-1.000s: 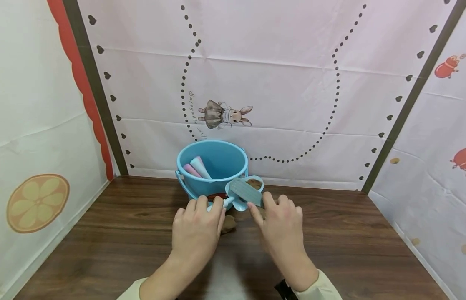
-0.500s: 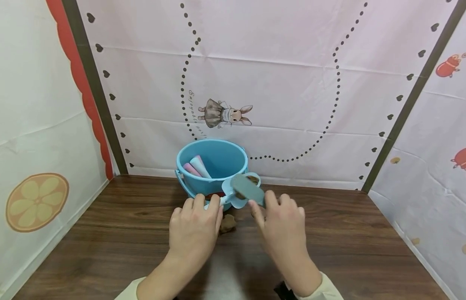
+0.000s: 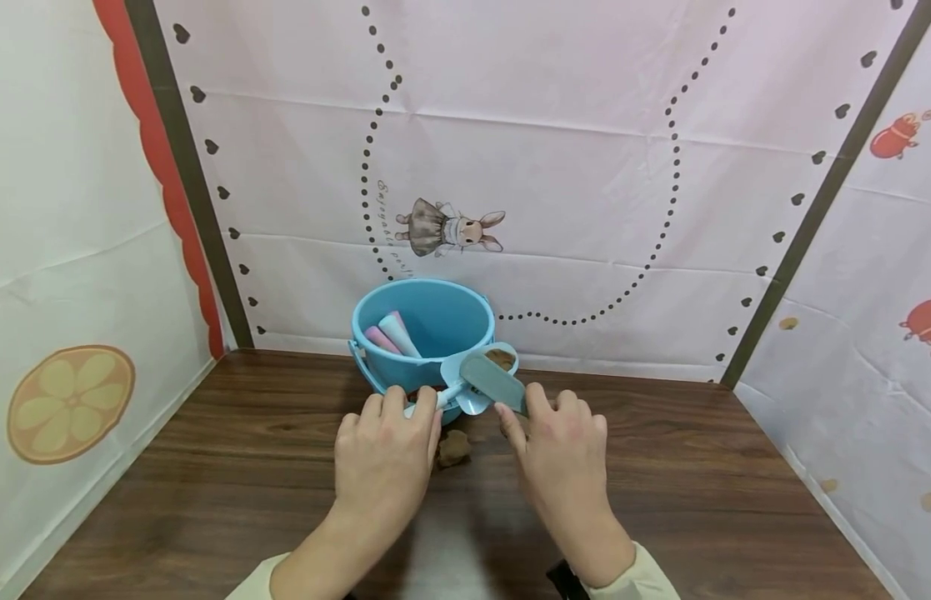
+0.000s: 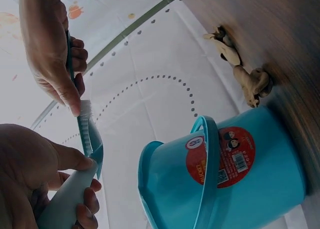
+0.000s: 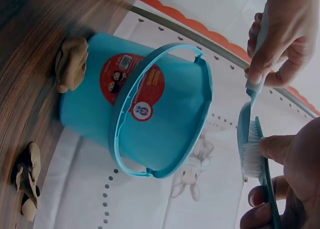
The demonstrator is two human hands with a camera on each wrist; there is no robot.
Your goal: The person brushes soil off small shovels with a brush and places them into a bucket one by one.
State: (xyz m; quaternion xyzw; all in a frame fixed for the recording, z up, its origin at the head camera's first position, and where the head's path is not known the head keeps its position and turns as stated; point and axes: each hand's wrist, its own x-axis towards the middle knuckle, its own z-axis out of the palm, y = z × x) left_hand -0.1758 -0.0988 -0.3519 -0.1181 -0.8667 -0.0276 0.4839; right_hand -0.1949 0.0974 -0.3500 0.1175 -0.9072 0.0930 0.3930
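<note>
My left hand (image 3: 382, 458) grips the handle of a light blue toy shovel (image 3: 475, 403), whose head has rounded lobes. In the right wrist view its curved blade (image 5: 243, 124) shows edge-on. My right hand (image 3: 563, 458) holds a blue-green scrubbing brush (image 3: 495, 383) between thumb and fingers. The white bristles (image 5: 251, 154) meet the blade's face. Both tools are raised in front of a light blue bucket (image 3: 442, 325), overlapping its right rim in the head view. Brown shows through one lobe of the shovel.
The bucket stands on the wooden table against the back cloth wall, with pink and pale blue cone-shaped items (image 3: 397, 333) inside. A crumpled brown lump (image 3: 453, 448) lies in front of it. Another brown bundle (image 5: 27, 176) lies farther right. Printed cloth walls enclose three sides.
The shovel and both hands have shifted slightly up, the left hand also a little left. The brush has moved a short way over the shovel head, still in the right hand.
</note>
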